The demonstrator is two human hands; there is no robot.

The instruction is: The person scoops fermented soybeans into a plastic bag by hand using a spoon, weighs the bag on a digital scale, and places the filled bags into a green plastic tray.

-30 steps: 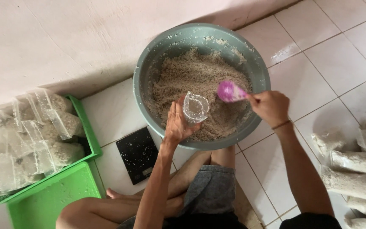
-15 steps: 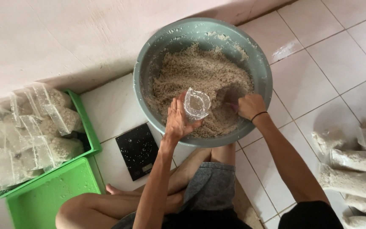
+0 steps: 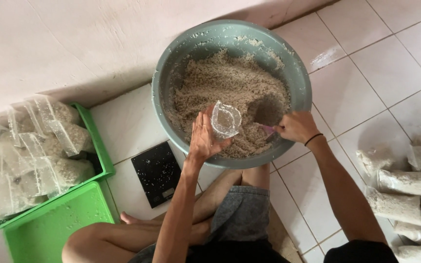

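Note:
A large grey-green basin [image 3: 171, 73] stands on the tiled floor, filled with pale grainy material [image 3: 225, 83]. My left hand [image 3: 203, 139] holds a small clear plastic bag [image 3: 225, 119] open over the basin. My right hand [image 3: 296, 126] grips a pink scoop [image 3: 267, 112] heaped with the grain, just right of the bag's mouth. The scoop's pink handle barely shows under the hand.
A black digital scale [image 3: 158, 173] lies on the floor near my knee. A green crate [image 3: 101, 156] at left holds several filled clear bags, its green lid [image 3: 59, 224] lying in front. More filled bags [image 3: 403, 190] lie at right. My crossed legs sit below the basin.
My right hand dipped the pink scoop into the grain and has lifted it out full, beside the bag. The left hand kept the bag in place.

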